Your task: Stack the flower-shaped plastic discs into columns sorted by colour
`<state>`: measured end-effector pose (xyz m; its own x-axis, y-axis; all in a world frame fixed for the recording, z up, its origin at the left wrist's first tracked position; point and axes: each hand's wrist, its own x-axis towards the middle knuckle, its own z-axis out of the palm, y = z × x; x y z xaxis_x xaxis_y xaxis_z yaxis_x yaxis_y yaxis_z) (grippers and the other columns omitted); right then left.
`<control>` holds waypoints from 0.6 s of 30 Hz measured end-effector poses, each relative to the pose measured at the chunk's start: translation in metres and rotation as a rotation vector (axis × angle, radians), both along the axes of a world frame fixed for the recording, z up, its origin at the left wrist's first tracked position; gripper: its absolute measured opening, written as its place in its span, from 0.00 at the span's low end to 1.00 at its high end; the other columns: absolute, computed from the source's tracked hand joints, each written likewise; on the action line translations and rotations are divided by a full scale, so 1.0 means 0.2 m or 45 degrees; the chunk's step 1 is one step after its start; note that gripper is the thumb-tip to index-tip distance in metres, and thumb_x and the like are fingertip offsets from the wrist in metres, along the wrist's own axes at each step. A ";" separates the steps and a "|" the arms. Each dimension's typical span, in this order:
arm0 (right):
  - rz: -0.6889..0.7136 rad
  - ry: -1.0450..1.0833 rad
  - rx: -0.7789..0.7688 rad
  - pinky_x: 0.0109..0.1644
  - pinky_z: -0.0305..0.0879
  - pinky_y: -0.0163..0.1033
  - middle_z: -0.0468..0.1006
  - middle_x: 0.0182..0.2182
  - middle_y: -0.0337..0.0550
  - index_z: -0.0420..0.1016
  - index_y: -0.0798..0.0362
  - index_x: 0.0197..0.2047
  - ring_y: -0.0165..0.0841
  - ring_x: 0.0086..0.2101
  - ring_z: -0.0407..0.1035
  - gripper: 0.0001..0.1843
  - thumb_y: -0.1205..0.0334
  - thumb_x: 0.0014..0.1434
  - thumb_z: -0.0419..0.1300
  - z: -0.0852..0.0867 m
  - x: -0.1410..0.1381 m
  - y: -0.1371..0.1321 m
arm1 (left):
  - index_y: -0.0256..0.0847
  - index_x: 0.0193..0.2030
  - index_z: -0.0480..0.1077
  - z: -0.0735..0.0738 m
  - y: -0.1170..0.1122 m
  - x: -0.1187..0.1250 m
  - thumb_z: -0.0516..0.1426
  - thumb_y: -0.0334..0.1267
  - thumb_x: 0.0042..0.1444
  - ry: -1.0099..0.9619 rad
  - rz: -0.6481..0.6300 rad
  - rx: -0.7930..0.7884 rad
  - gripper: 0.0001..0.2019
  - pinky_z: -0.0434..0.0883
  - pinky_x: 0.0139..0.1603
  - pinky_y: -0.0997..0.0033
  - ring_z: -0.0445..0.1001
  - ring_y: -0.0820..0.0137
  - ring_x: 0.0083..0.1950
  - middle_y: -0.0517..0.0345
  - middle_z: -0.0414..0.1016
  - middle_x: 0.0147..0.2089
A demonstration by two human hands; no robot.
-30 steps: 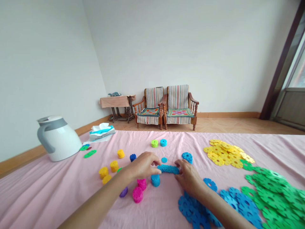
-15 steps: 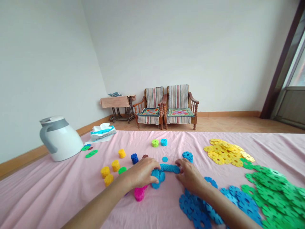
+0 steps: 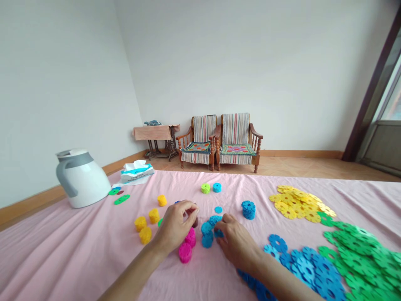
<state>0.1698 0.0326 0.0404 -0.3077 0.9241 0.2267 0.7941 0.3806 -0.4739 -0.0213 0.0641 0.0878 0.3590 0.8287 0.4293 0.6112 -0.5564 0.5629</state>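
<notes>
My left hand hovers over the pink cloth with its fingers curled in a pinch; a small dark piece shows just under the fingertips. My right hand is closed on the end of a light-blue stack of toothed discs, which leans against a short blue stack. Two pink stacks stand below my left hand. Another blue stack stands alone to the right.
Yellow stacks lie to the left, a green stack and a blue one behind. Loose piles of blue discs, green discs and yellow discs fill the right. A white kettle and a tissue pack sit far left.
The long blue row held between both hands has bent and come apart. My left hand has let go and risen to the left; my right hand has drawn in with the blue piece.
</notes>
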 end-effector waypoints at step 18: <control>0.347 -0.358 -0.088 0.47 0.59 0.40 0.71 0.44 0.50 0.68 0.54 0.48 0.39 0.45 0.66 0.27 0.75 0.42 0.58 0.20 -0.13 0.10 | 0.40 0.34 0.69 -0.10 0.04 -0.15 0.51 0.33 0.59 -0.058 0.188 0.468 0.07 0.66 0.39 0.72 0.71 0.71 0.36 0.58 0.73 0.33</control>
<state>0.1441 0.0525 0.0797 -0.5853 0.8099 0.0386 0.7706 0.5704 -0.2841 -0.0521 0.0726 0.0684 0.2215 0.6579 0.7198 0.6787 -0.6340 0.3706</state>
